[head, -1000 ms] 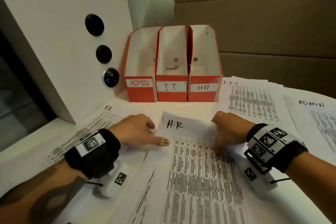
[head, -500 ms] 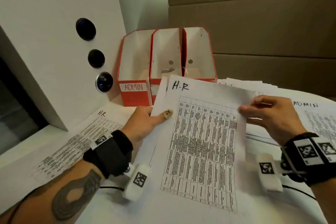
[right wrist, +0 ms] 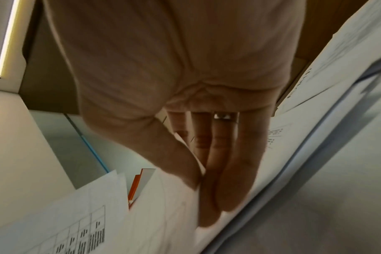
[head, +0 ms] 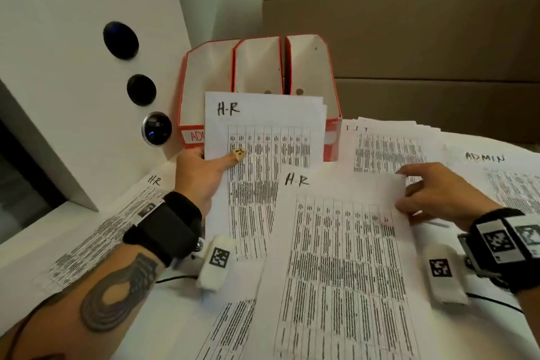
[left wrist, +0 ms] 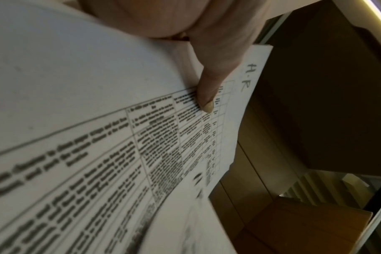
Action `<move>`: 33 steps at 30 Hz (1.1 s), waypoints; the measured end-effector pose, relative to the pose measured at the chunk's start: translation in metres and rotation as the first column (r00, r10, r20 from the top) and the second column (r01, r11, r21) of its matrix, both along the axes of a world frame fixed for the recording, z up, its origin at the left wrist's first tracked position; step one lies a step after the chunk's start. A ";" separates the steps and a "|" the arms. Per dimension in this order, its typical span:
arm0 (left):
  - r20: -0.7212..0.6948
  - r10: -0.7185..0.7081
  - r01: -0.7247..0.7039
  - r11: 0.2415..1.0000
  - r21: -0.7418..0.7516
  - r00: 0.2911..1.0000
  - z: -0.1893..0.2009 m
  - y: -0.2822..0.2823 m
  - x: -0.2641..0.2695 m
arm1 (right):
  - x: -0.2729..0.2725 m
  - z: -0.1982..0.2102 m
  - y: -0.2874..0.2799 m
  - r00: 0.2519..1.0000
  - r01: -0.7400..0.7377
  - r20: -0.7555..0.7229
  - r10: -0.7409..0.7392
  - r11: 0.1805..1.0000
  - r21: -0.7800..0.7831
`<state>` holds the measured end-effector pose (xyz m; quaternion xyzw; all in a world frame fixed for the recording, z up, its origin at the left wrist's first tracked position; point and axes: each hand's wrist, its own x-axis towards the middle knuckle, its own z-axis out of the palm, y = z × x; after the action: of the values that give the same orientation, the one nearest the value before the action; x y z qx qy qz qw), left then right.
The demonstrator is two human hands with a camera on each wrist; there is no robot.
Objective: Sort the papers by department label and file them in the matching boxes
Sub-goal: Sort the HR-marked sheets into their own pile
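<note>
Three red file boxes stand at the back, labelled ADMIN (head: 191,114), IT (head: 258,67) and HR (head: 314,73); the IT and HR labels are hidden behind paper. My left hand (head: 204,166) grips a thin stack of H-R papers (head: 263,126) and holds it upright in front of the boxes. The thumb (left wrist: 207,101) presses on the stack's printed face. My right hand (head: 432,196) pinches the upper right edge of a second H-R sheet (head: 344,242), which lies lower and nearer. In the right wrist view that sheet's edge (right wrist: 174,197) sits between thumb and fingers.
Another H-R sheet (head: 102,228) lies flat at the left. An IT pile (head: 385,149) and an ADMIN pile (head: 508,184) lie at the right. A slanted white panel (head: 73,67) with three dark round knobs rises at the left. Brown wall panels stand behind.
The bundle both hands held has split. My left hand has raised its H-R stack toward the boxes. My right hand keeps a separate H-R sheet lower and nearer.
</note>
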<state>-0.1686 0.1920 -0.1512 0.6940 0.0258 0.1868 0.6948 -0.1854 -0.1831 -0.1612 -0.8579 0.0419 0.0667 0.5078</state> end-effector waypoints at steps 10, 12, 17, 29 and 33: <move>0.140 -0.151 0.140 0.987 0.083 0.979 0.027 0.005 0.000 | 0.011 0.039 0.051 0.897 -0.027 0.440 -0.026 0.993 0.112; 0.148 -0.192 0.172 0.975 0.138 0.970 0.026 0.001 0.001 | 0.025 0.045 0.068 0.902 -0.071 0.429 -0.056 0.959 0.273; 0.099 -0.192 0.181 0.978 0.107 0.976 0.024 -0.010 -0.007 | 0.040 0.045 0.082 0.864 -0.038 0.458 -0.207 0.882 0.469; 0.066 -0.108 0.106 0.994 0.035 0.992 0.014 0.008 -0.007 | 0.044 0.021 0.052 0.874 0.080 0.399 -0.279 0.890 0.449; 0.079 -0.058 0.056 0.998 0.026 0.995 0.014 0.008 -0.012 | 0.044 0.012 0.052 0.903 -0.006 0.375 -0.209 0.868 0.496</move>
<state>-0.1803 0.1997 -0.1374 0.6946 -0.0239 0.1949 0.6920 -0.1413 -0.1313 -0.1488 -0.6932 -0.0393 -0.1368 0.7065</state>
